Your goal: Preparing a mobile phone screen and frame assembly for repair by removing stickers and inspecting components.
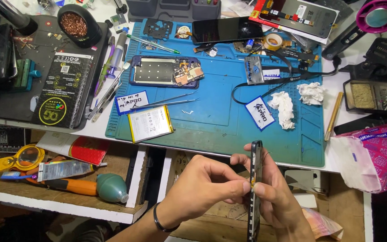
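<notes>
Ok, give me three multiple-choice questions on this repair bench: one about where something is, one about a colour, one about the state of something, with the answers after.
1. Where does the loose flat battery lie?
A. On the front left of the blue mat
B. On the lower wooden shelf
C. In the person's hands

2. What colour is the rubber blower bulb on the lower shelf?
A. Red
B. Green
C. White

3. How is the thin phone frame being held?
A. Flat on the mat
B. Edge-on between both hands, below the bench edge
C. Clamped in a stand

Answers:
1 A, it rests on the mat beside the tweezers.
2 B, the bulb is plainly green.
3 B, the left hand pinches its edge while the right hand backs it from behind.
</notes>
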